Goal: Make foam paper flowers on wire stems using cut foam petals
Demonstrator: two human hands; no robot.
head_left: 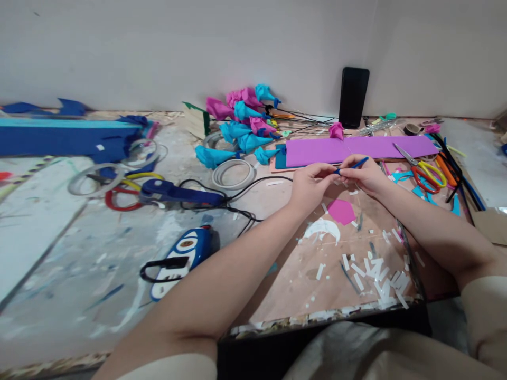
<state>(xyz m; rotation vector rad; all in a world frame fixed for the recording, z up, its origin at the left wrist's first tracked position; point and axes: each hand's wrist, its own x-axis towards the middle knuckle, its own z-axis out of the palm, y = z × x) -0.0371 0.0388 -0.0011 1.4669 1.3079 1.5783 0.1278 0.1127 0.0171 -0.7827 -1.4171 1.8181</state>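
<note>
My left hand [315,182] and my right hand [363,174] meet over the board, fingertips pinched together. Between them is a thin dark blue strip [359,163], one end sticking out past my right fingers. Its material is too small to make out. Just behind my hands lies a long purple sheet [356,149], with a small pink paper rose [336,130] at its back edge. Below my fingers a pink cut-out piece [341,211] rests flat on the board, beside a white crescent-shaped scrap [322,230].
Blue and pink paper flowers [241,138] on dark stems lie at the back. A black phone [354,97] leans against the wall. Scissors [425,171] lie right, a glue gun [180,193] with its cord left, near tape rolls [233,174]. White strips [382,277] litter the board.
</note>
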